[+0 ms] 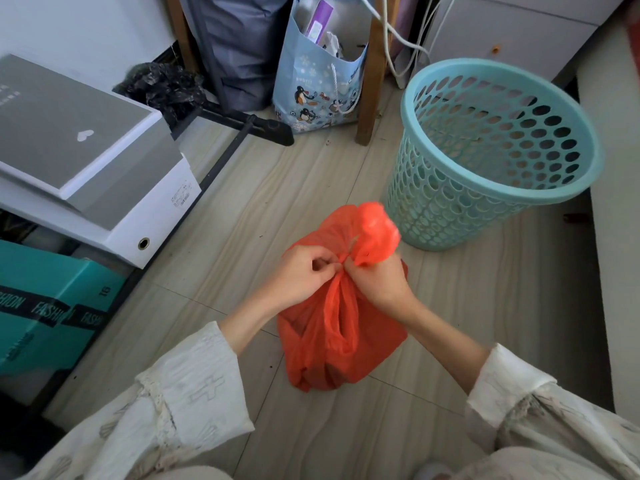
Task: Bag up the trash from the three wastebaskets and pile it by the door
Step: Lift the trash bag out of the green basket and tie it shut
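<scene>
An orange-red plastic trash bag (332, 341) sits full on the floor in front of me. My left hand (301, 275) and my right hand (381, 282) both pinch the bag's gathered handles at its top, fingertips almost touching. One loose handle end sticks up blurred above my right hand. Behind the bag to the right stands a teal perforated wastebasket (491, 157), upright, with no liner visible inside.
A grey and white box (86, 161) sits on a teal carton (52, 306) at the left. A blue penguin-print paper bag (318, 81), a wooden furniture leg (372, 81) and a crumpled black plastic bag (162, 88) lie at the back. A white ledge (613, 202) runs along the right.
</scene>
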Demonstrator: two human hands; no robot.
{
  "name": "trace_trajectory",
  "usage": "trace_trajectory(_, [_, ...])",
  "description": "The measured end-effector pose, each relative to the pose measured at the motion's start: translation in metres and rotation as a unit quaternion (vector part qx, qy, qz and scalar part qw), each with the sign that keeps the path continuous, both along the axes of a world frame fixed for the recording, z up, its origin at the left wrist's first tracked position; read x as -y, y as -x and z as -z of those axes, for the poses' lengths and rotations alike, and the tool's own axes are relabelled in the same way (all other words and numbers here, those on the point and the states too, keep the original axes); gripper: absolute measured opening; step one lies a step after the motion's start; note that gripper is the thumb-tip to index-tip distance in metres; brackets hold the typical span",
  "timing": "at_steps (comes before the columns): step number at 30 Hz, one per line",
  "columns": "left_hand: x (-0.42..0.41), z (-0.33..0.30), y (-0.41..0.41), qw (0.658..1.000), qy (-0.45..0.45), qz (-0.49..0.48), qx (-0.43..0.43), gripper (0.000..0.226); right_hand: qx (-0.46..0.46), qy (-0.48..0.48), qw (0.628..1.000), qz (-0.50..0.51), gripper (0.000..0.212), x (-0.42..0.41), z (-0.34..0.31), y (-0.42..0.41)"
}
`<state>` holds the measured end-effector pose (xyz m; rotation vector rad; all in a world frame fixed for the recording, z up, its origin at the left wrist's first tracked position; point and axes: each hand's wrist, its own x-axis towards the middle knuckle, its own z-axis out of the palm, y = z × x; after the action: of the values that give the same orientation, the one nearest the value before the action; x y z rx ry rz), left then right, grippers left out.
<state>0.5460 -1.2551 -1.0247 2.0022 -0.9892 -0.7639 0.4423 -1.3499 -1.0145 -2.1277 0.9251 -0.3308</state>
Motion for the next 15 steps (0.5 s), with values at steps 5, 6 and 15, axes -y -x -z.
trace_trajectory(5, [0.0, 0.005, -0.003, 0.999, 0.013, -0.023, -0.02, 0.007, 0.105, -0.351, 0.922, 0.123, 0.021, 0.002, -0.012, -0.004])
trace_trajectory(6, [-0.001, 0.005, -0.003, 0.999, 0.016, -0.029, -0.021, 0.005, 0.108, -0.394, 0.904, 0.125, 0.018, 0.004, -0.013, -0.004])
trace_trajectory(15, [-0.005, -0.003, -0.005, 0.997, 0.024, -0.021, -0.067, 0.014, 0.157, -0.5, 0.848, 0.077, 0.034, 0.009, -0.008, -0.003])
